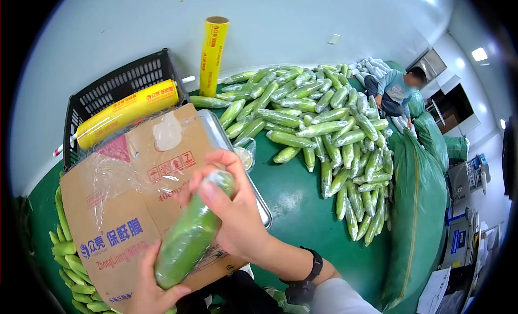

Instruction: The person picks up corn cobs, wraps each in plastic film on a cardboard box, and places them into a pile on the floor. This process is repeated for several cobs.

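A thick, long green gourd (186, 241) in shiny clear cling film lies tilted across both my hands, above a brown cardboard box. My right hand (234, 211) grips its upper end, the thumb pressed on the film and the fingers curled behind. Around the lower end, the thumb and fingers of my left hand (154, 287) hold it from below. The cardboard box (129, 190), printed with blue and red lettering, has loose cling film on its top. Behind it a yellow cling film roll (129, 111) rests on a black plastic crate (116, 79).
Another yellow roll (213, 55) stands upright by the wall. Many wrapped gourds (324, 114) are heaped on the green floor (286, 200). Unwrapped gourds (75, 271) lie at left. Large green sacks (413, 217) line the right, where another person (396, 90) sits. A metal tray (261, 203) shows beside the box.
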Demonstrator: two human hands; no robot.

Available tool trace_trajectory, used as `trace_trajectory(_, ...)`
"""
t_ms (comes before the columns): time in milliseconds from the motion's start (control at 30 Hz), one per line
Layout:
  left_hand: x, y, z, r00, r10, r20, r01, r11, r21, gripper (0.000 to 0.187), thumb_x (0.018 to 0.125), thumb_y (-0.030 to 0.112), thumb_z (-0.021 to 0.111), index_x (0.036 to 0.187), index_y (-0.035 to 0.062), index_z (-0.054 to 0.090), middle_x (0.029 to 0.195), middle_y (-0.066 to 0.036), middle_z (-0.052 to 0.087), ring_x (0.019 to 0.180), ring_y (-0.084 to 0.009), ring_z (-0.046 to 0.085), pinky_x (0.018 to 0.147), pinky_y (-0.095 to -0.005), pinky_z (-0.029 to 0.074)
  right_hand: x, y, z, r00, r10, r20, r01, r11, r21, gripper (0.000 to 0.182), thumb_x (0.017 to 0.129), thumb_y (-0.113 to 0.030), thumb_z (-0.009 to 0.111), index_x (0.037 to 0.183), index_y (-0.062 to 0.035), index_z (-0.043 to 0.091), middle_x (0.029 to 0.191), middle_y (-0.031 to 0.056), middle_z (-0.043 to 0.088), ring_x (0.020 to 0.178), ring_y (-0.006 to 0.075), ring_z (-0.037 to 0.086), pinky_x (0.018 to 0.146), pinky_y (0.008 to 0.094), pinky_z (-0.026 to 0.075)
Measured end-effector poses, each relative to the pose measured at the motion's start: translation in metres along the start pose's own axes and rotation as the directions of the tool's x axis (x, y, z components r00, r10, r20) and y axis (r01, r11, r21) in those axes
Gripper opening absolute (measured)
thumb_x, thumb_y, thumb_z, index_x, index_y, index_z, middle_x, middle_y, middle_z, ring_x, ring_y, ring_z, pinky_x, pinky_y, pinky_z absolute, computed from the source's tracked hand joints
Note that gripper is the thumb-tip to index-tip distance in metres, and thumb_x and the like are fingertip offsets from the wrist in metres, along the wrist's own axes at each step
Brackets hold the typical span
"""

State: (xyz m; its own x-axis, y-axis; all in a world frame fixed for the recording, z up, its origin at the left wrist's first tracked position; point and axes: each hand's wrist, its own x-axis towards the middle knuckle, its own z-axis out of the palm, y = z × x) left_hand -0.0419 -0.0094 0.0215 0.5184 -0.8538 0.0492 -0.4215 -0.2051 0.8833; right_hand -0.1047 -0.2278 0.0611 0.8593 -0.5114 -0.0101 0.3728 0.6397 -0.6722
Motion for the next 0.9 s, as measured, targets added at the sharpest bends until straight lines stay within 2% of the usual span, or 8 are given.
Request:
trace_trajectory(33,0.006,0.014,-0.002,0.999,0.028,0.024,-0.029,0.998,0.058,0.097,0.075,0.06,0.068,0.139,0.0011,0.026,0.099,-0.018,0.058,0.083,-0.0281,0.062,0.069,-0.0378,0.052,-0.005,0.002,0.001,0.998,0.054,-0.015,-0.053,0.997,0.059,0.048,0.086,-0.008,0.063,0.127,-0.0082,0.037,0.103,0.0088,0.056,0.095,0.0237,0.06,0.086,0.0395,0.05)
trace_trajectory(100,0.015,0.037,-0.008,0.868,-0.329,0.371,0.493,0.659,-0.568,0.095,0.077,0.059,0.067,0.14,0.0023,0.024,0.111,-0.021,0.054,0.104,-0.0325,0.058,0.088,-0.0451,0.048,-0.034,0.014,0.005,0.984,0.172,-0.035,-0.163,0.97,0.183,0.051,0.086,-0.012,0.064,0.129,-0.0054,0.037,0.119,0.0128,0.056,0.104,0.0242,0.059,0.094,0.0397,0.047)
trace_trajectory(200,0.029,0.053,-0.007,0.888,-0.297,0.351,0.426,0.819,-0.385,0.072,0.084,0.04,0.061,0.137,0.0008,0.032,0.124,-0.023,0.048,0.12,-0.0349,0.047,0.098,-0.0438,0.04,-0.056,0.044,-0.041,0.961,0.234,0.151,-0.263,0.94,0.218,0.053,0.087,-0.019,0.063,0.131,-0.0026,0.038,0.124,0.0173,0.055,0.112,0.03,0.056,0.102,0.0448,0.041)
trace_trajectory(333,0.02,0.032,-0.003,0.972,-0.14,0.189,0.122,0.987,0.103,0.052,0.085,0.018,0.056,0.131,-0.002,0.042,0.127,-0.021,0.048,0.116,-0.0332,0.05,0.095,-0.0392,0.043,-0.065,-0.01,-0.142,0.914,0.211,-0.348,-0.174,0.976,0.135,0.05,0.084,-0.036,0.062,0.121,-0.0077,0.044,0.108,0.0147,0.056,0.101,0.0304,0.057,0.095,0.0502,0.045)
trace_trajectory(400,0.006,0.013,-0.011,0.989,-0.116,0.094,0.093,0.972,0.217,0.046,0.086,0.01,0.053,0.13,-0.0026,0.045,0.127,-0.019,0.048,0.112,-0.0304,0.052,0.094,-0.037,0.043,-0.059,-0.063,-0.209,0.766,-0.018,-0.642,-0.064,0.993,-0.104,0.044,0.086,-0.037,0.06,0.112,-0.0025,0.049,0.095,0.0166,0.058,0.09,0.0284,0.058,0.083,0.0434,0.049)
trace_trajectory(633,-0.08,-0.059,-0.036,0.838,-0.352,-0.416,0.398,0.917,0.025,0.042,0.088,0.001,0.046,0.13,-0.0024,0.046,0.123,-0.013,0.05,0.108,-0.0232,0.052,0.098,-0.0345,0.039,0.01,-0.323,-0.371,0.316,-0.724,-0.613,0.242,0.686,-0.686,0.057,0.084,-0.03,0.069,0.126,-0.0047,0.04,0.103,0.0089,0.056,0.084,0.0218,0.058,0.067,0.0311,0.048)
trace_trajectory(733,-0.101,-0.061,-0.033,0.869,-0.253,-0.425,0.404,0.859,0.315,0.048,0.083,-0.001,0.051,0.131,-0.0019,0.045,0.134,-0.017,0.043,0.124,-0.0316,0.043,0.104,-0.0382,0.034,0.033,-0.319,-0.378,0.4,-0.691,-0.602,0.079,0.68,-0.729,0.053,0.088,-0.034,0.064,0.127,-0.0042,0.044,0.105,0.0089,0.057,0.083,0.0199,0.057,0.066,0.0273,0.046)
trace_trajectory(900,-0.1,-0.036,-0.026,0.906,-0.265,-0.328,0.4,0.79,0.464,0.063,0.071,-0.004,0.061,0.133,0.0037,0.046,0.139,-0.019,0.038,0.127,-0.0373,0.039,0.106,-0.0416,0.033,0.014,-0.123,-0.243,0.869,-0.48,-0.122,-0.031,0.192,-0.981,0.028,0.09,-0.018,0.061,0.114,-0.0042,0.061,0.105,0.009,0.063,0.096,0.0181,0.059,0.081,0.0304,0.048)
